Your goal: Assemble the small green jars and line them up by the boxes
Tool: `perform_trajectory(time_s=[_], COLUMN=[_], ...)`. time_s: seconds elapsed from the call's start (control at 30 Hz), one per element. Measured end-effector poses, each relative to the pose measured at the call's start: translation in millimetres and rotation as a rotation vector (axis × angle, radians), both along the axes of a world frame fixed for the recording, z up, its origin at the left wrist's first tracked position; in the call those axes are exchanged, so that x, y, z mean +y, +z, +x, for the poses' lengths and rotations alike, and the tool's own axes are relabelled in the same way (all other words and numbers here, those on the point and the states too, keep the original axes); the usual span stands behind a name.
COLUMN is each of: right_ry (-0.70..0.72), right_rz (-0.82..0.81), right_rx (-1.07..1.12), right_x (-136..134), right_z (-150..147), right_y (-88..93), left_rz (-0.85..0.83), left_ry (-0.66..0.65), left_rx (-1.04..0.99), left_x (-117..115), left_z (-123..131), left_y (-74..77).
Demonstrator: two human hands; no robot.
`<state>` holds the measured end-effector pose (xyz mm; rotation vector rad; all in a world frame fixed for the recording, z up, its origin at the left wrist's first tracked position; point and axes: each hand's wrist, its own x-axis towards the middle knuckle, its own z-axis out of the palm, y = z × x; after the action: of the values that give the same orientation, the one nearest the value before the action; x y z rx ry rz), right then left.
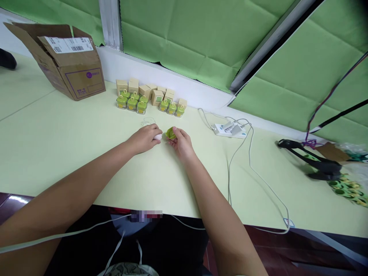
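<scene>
My left hand (146, 138) is closed around a small white rounded object (158, 136), mostly covered by the fingers. Just to its right, my right hand (182, 143) grips a green lid (170, 133) between thumb and fingers, its hollow side showing. The two held things are close together above the table, with a narrow gap between them. Behind my left hand lies a small clear item (148, 121), possibly a transparent cup. Small jars with green lids and loops (132, 102) stand in a group farther back, and more jars (171, 108) form a row to the right.
Small cardboard boxes (157, 97) line the wall behind the jars. An open carton (77, 73) stands at the back left. A power strip (228, 129) with white cables lies to the right. Beyond it are a black stand (316, 163) and green parts (346, 188).
</scene>
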<state>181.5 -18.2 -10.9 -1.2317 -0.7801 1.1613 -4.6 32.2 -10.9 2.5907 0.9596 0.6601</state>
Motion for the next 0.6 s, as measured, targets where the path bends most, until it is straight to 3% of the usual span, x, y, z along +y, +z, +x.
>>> perform_trajectory(time_s=[0.17,0.37,0.6], right_ry=[0.003,0.024,0.19], right_rz=[0.017,-0.029,0.048], right_rx=[0.035,0.16,0.172], right_x=[-0.4,-4.2,-7.0], right_z=[0.5,0.8,2.2], right_y=[0.7,9.4,15.2], left_rz=[0.03,0.237,0.392], left_ry=[-0.03,-0.089,-0.104], left_rx=[-0.133,-0.319,-0.383], left_x=[-1.7,-6.3,-9.6], left_z=[2.5,5.2,7.1], left_y=[0.7,4.3,9.5])
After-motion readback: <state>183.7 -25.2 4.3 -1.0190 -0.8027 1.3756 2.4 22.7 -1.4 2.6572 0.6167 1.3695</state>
